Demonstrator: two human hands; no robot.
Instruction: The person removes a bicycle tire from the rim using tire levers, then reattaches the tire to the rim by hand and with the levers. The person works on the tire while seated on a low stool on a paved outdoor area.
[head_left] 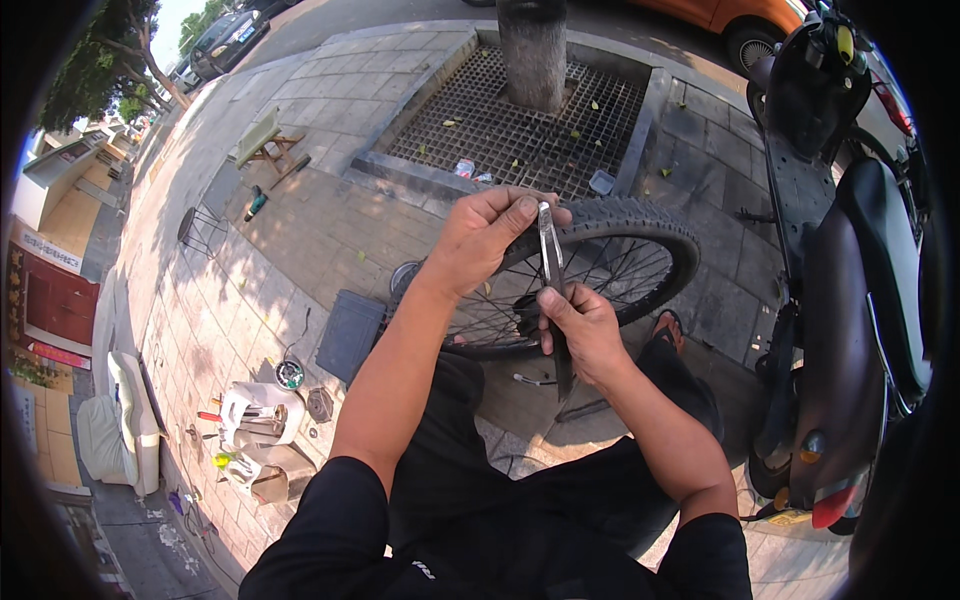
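My left hand (492, 232) is closed in a pinch at the upper tip of a slim silver metal tool (550, 250). The tool has two narrow arms; its exact kind is not clear. Lower down, my right hand (582, 325) grips it between thumb and fingers. A dark, strip-like part (564, 372) hangs below the right hand; whether it belongs to the tool cannot be made out. Behind both hands is a bicycle wheel (686, 235) with a knobby black tyre, partly hidden by my left hand and forearm.
A dark grey case (350, 334) sits left of the wheel. Further left, a white container (262, 405) holds several hand tools. A green drill (256, 204) and a wooden stool (268, 146) stand beyond. At right is a parked scooter (835, 300); ahead, a tree trunk (532, 55).
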